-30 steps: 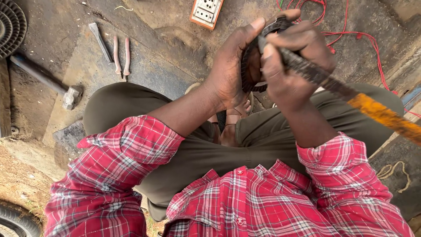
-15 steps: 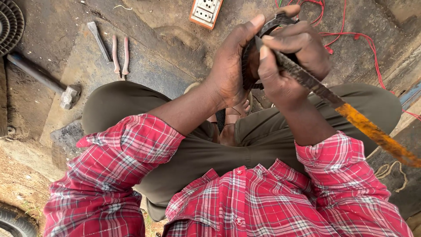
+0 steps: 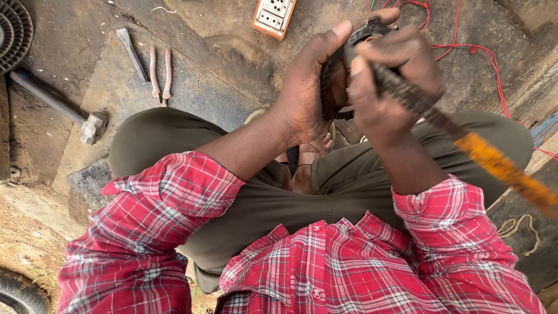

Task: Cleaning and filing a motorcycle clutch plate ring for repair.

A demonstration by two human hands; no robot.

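Gripping a dark ribbed disc [image 3: 332,87] above the lap, the left hand [image 3: 308,96] closes round it while the right hand [image 3: 389,87] clasps an orange-handled file [image 3: 465,142], with pliers [image 3: 161,74] and hammer [image 3: 58,104] lying far left on the floor [image 3: 221,64].

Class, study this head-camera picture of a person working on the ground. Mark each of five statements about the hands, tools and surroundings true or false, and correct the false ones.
1. The left hand grips a dark ring-shaped part. True.
2. The right hand holds a hammer. False: it holds a long dark tool with an orange handle; the hammer lies on the ground at the left.
3. The pink-handled pliers lie on the ground, untouched. True.
4. The red wire is wound around the left wrist. False: it lies on the ground beyond the hands.
5. The socket board rests on the person's lap. False: it lies on the ground.
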